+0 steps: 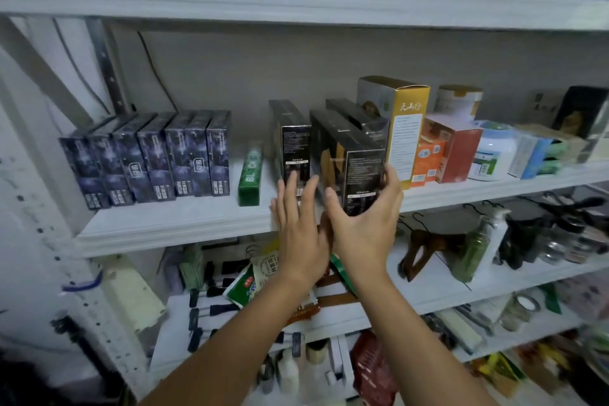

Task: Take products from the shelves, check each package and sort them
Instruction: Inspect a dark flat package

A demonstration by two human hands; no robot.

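Three black boxes stand on the middle white shelf point(184, 224). My right hand point(362, 221) grips the front black box point(356, 161) by its lower end, thumb on the left side and fingers on the right side. My left hand point(298, 217) reaches up with straight fingers that touch the bottom of the left black box point(290, 142). A third black box point(359, 119) stands behind the held one. Further left, a row of several dark blue boxes point(151, 158) stands upright, and a green box point(250, 175) lies beside them.
Right of the black boxes stand a tall yellow box point(405, 128), orange boxes point(445, 155), a white jar point(494, 152) and blue-green packs point(540, 155). The shelf above holds bottles and cloth. Lower shelves hold a wooden horse figure point(425, 247), bottles, snack bags and black clips.
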